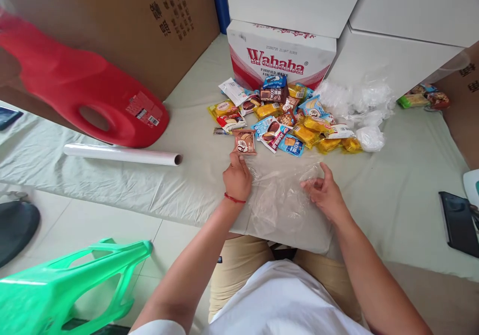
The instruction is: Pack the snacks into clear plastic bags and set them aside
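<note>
A thin clear plastic bag (279, 200) spreads between my hands, its lower part hanging over the front edge of the cloth-covered surface. My left hand (238, 178), with a red cord at the wrist, is closed on the bag's left edge. At its fingertips is a brown snack packet (245, 143); whether the fingers also pinch it, I cannot tell. My right hand (325, 190) holds the bag's right side between bent fingers, one finger stretched outward. Just beyond lies a heap of wrapped snacks (307, 135) in yellow, blue, brown and red packets.
Behind the heap stands a Wahaba-style white and red carton marked Wahaha (280, 58). Crumpled clear bags (368, 108) lie to its right. On the left are a white roll (123, 154), a red jug (93, 95) and a green stool (82, 280). A black phone (458, 223) lies far right.
</note>
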Demonstrator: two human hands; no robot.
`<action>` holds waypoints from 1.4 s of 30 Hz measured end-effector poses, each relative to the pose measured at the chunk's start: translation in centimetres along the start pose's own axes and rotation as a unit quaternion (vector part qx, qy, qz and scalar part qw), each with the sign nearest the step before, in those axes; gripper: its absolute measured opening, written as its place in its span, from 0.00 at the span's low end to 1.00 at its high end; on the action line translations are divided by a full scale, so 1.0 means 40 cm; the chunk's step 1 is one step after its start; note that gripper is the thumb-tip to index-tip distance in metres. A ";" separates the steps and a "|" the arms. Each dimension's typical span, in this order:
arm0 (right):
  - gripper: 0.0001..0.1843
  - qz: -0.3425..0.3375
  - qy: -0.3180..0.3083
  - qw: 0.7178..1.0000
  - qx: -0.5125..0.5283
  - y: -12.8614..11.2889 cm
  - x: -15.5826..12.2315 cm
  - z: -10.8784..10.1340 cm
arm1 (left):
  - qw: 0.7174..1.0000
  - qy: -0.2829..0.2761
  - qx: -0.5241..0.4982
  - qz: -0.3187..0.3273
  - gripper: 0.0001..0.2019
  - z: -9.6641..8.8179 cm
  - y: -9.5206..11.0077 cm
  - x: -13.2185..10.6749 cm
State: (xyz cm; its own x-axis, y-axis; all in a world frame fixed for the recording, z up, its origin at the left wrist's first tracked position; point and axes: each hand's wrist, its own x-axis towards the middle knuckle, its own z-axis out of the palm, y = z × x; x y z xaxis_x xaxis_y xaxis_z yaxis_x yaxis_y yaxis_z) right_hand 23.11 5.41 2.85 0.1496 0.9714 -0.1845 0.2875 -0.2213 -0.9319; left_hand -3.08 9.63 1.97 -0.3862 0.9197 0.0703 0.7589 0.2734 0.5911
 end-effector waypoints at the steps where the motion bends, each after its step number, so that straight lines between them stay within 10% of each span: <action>1: 0.53 0.002 -0.008 1.000 -0.006 0.007 -0.012 0.003 | 1.000 0.003 -0.002 -0.002 0.13 -0.001 -0.002 0.003; 12: 0.28 0.023 -0.047 0.995 -0.084 0.009 0.043 -0.159 | 0.990 -0.072 0.114 0.050 0.18 0.002 0.018 0.045; 18: 0.16 -0.243 0.143 0.904 -0.321 -0.078 -0.057 -0.081 | 0.983 -0.086 0.151 0.061 0.20 0.008 0.026 0.041; 26: 0.32 -0.411 -0.245 0.791 -0.381 -0.067 -0.198 0.206 | 0.984 -0.102 0.129 0.062 0.19 -0.002 0.020 0.057; 37: 0.30 -0.408 -0.342 0.758 -0.377 -0.032 -0.224 0.198 | 0.988 -0.150 -0.030 0.027 0.06 -0.078 0.010 0.155; 42: 0.29 -0.402 -0.333 0.759 -0.389 -0.034 -0.228 0.210 | 0.992 -0.022 -0.118 0.046 0.17 -0.165 0.081 0.002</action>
State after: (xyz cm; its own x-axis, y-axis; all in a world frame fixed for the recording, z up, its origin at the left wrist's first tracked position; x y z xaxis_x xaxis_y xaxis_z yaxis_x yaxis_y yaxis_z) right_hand 13.40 -2.41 3.16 -0.8064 0.5912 -0.0118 0.5436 0.7333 -0.4085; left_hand -4.13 8.72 9.20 -0.2935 0.9506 0.1012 0.6438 0.1183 0.7560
